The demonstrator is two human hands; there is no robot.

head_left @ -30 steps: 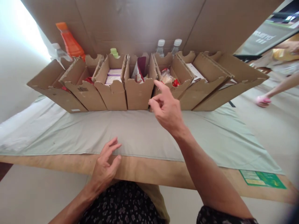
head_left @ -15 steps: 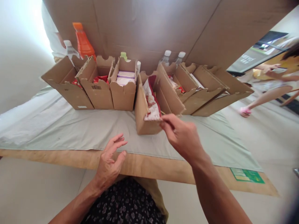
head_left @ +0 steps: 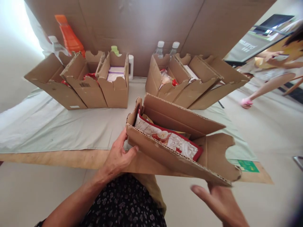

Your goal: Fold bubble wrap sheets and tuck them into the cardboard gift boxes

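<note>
Your left hand (head_left: 118, 156) is grasping one end of that open-topped brown cardboard box (head_left: 163, 159); can't tell if your right grip (head_left: 220, 201), at the other end, is closed. The box hangs slanted around the wooden worktop's (head_left: 71, 157) front edge, so I'd support both ends, red-and-white packet (head_left: 168, 138) included. Wrinkled pale-green cloth (head_left: 82, 129) covers most of the wood; someone's sitting off right (head_left: 272, 75).
</note>
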